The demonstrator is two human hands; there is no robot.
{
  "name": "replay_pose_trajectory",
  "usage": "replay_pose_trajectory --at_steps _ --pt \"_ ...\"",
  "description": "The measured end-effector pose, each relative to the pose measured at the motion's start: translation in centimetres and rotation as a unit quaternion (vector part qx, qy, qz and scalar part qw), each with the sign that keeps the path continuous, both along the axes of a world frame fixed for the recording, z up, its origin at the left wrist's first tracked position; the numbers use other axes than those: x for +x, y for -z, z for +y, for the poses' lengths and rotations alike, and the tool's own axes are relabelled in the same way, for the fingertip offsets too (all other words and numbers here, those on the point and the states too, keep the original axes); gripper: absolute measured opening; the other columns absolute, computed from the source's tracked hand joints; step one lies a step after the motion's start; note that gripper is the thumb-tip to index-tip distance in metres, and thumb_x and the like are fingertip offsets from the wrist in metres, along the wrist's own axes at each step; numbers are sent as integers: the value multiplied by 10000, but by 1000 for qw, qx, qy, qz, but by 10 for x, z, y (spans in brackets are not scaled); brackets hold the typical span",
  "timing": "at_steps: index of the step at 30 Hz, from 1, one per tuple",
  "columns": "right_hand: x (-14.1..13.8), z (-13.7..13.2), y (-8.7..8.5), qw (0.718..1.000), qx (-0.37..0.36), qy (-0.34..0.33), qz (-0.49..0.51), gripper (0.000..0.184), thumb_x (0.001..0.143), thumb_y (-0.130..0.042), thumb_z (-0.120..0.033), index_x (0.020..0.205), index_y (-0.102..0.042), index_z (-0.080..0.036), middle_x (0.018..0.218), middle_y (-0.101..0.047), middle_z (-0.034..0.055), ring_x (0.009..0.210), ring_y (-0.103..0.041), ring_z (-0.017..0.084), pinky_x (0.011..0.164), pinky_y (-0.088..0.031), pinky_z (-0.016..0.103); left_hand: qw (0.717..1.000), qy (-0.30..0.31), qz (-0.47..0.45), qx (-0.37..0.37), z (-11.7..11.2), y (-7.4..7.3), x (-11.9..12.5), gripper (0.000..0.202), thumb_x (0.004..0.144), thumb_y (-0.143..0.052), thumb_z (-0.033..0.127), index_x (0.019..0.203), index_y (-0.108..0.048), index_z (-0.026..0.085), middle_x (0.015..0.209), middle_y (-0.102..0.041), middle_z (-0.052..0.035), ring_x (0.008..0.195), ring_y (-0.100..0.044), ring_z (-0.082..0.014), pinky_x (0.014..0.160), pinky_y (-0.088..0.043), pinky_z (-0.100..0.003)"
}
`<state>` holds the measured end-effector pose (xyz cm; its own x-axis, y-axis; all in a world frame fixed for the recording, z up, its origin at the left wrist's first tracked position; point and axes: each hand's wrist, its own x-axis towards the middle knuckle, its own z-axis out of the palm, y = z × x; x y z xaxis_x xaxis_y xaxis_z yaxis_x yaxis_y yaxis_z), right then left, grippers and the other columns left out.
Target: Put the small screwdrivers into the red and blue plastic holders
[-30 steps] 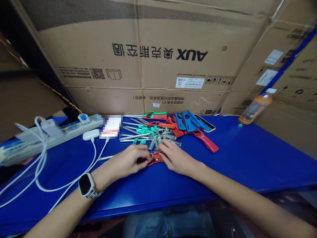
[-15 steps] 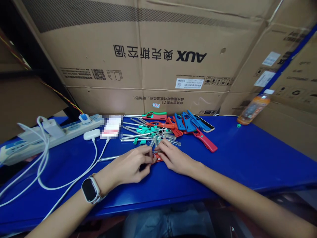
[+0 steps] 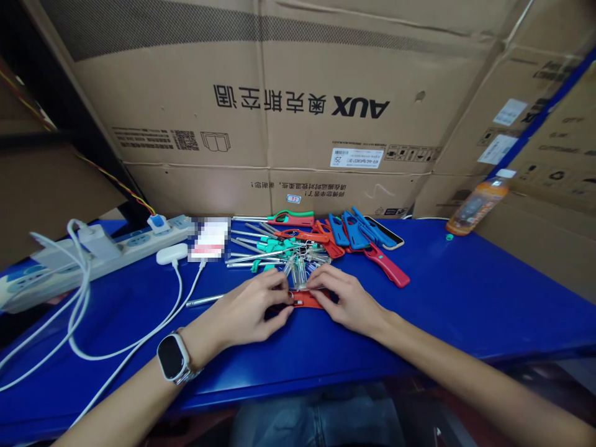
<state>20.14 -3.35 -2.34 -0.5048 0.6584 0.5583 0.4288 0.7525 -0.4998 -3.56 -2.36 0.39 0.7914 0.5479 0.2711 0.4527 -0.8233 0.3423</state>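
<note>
1. The left hand (image 3: pixel 258 308), a watch (image 3: pixel 172 358) on its wrist, bends its thumb and fingers to the left end of an orange casing (image 3: pixel 310 302); whether they pinch anything is hidden. The right hand (image 3: pixel 351 304) is closed, thumb and fingers, on the casing's right end. The hands are apart, the casing between them.
2. The casing lies on the blue tabletop (image 3: pixel 442 310), between its front and back edges. A metal tube (image 3: pixel 205 300) shows left of the left hand.
3. Just beyond the fingers lie clear tubes (image 3: pixel 300 273), then a heap of green parts (image 3: pixel 274 244) and metal rods.
4. Right of the heap is a red handle (image 3: pixel 393 270). Behind it, towards the back edge, blue casings (image 3: pixel 356 231) partly cover a phone (image 3: pixel 395 239).
5. A power strip (image 3: pixel 133 242) runs along the tabletop's left side; an orange drink bottle (image 3: pixel 479 205) stands near the back right corner.
6. Cardboard (image 3: pixel 298 56) rises behind the back edge.
</note>
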Motion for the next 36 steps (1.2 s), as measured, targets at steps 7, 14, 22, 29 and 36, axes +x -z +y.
replay_pose_trajectory --at_steps 7,14,22,29,36 --pt "-8 4 -1 993 -53 49 94 66 923 -563 -171 915 -623 -198 919 -660 51 853 -634 166 779 -529 304 996 -72 -41 27 17 -3 6 184 928 -577 330 1025 -640 187 1011 -574 -67 1021 -537 -238 894 -462 -384" --pt "-7 1 1 991 -85 51 89 106 919 -548 -160 987 -619 -200 946 -646 40 852 -623 152 771 -506 277 996 -41 -50 -61 33 -12 13 115 912 -578 256 849 -637 182 871 -634 -28 833 -587 -179 783 -455 -317" --pt "-7 2 -2 992 -89 77 35 168 903 -584 -203 1056 -649 -182 933 -682 43 754 -617 151 690 -482 274 998 -27 -57 -29 34 -4 10 69 900 -576 234 892 -629 189 888 -614 -30 848 -574 -181 791 -451 -321" --pt "-4 -2 -3 996 -27 75 -40 141 936 -586 -239 1036 -682 -211 944 -731 29 813 -625 164 782 -419 318 997 4 -76 -23 29 -2 7 117 945 -545 271 921 -630 194 894 -618 -25 891 -572 -181 853 -448 -330" --pt "-2 -5 -6 993 -31 62 -92 153 970 -531 -264 996 -667 -197 919 -703 41 876 -604 178 789 -387 325 997 1 -69 -35 26 -4 8 94 929 -557 247 900 -630 196 896 -631 -26 899 -581 -187 833 -458 -324"
